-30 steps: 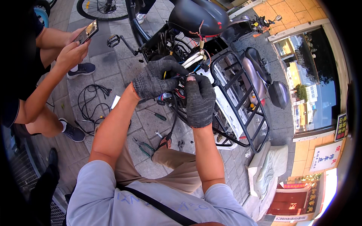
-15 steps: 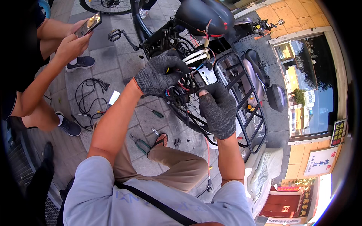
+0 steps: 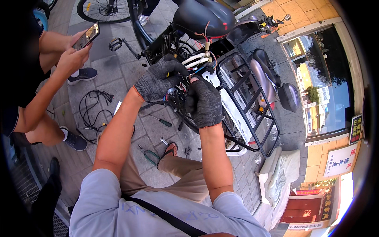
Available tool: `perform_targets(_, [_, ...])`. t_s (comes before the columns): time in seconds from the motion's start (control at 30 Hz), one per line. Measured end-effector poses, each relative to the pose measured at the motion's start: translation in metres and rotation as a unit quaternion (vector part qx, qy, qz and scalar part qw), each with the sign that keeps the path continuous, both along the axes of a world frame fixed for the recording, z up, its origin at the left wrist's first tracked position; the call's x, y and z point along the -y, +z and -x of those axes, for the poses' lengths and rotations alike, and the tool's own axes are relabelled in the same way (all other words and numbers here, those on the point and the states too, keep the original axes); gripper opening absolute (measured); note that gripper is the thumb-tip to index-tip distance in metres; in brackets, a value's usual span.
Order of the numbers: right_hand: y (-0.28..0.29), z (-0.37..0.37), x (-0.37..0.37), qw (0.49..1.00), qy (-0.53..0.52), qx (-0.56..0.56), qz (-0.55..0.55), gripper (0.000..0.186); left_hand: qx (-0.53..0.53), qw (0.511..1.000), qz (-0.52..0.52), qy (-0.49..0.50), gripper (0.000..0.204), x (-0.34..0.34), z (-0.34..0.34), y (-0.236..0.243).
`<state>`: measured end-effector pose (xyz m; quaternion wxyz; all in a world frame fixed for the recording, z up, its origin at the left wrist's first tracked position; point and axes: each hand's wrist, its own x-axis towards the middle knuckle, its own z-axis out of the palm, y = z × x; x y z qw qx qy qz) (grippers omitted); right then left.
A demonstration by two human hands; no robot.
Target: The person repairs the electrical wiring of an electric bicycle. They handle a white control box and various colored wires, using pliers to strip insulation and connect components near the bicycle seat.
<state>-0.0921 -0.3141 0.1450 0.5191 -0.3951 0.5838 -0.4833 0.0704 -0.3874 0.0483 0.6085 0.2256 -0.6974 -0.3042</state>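
Note:
My left hand (image 3: 161, 79), in a dark grey knitted glove, is closed with its fingertips pinched on a thin wire. Close against it, my right hand (image 3: 205, 102) in a matching glove has a bare thumb tip showing and pinches at the same wire. The wire's ends are too small to make out. Around my fingers hangs a tangle of coloured wires (image 3: 172, 94), with thick white cables (image 3: 197, 59) just beyond. These come from an electric bike (image 3: 139, 29) with a black saddle (image 3: 205, 19) and a black rear rack (image 3: 246, 94).
On the paving lie green-handled pliers (image 3: 149, 156), a screwdriver (image 3: 162, 121), a small wrench (image 3: 163, 140) and a coiled black cable (image 3: 93, 112). A person at left holds a phone (image 3: 87, 36). A grey scooter (image 3: 262, 75) and a pale armchair (image 3: 272, 173) stand at right.
My right hand has moved left and up, bringing its fingertips against those of my left hand. The dark cable stretched between the hands no longer shows there. The view has shifted slightly.

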Motion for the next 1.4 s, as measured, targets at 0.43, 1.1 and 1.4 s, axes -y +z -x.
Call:
perform_targets(0.43, [-0.034,-0.001,0.043,0.991,-0.005,-0.086,0.107,0.019,0.026,0.993,0.078,0.088,0.029,0.003,0.000,0.006])
perform_targets(1.1, [-0.016,-0.001,0.032,0.988,0.045,0.147,-0.019,0.011,0.040,0.997,-0.059,-0.021,0.019,-0.011,-0.021,0.025])
perform_targets(1.4, [-0.035,0.006,0.048,0.987,0.100,0.102,0.077,0.016,-0.018,0.999,-0.023,0.036,0.014,-0.007,-0.012,0.024])
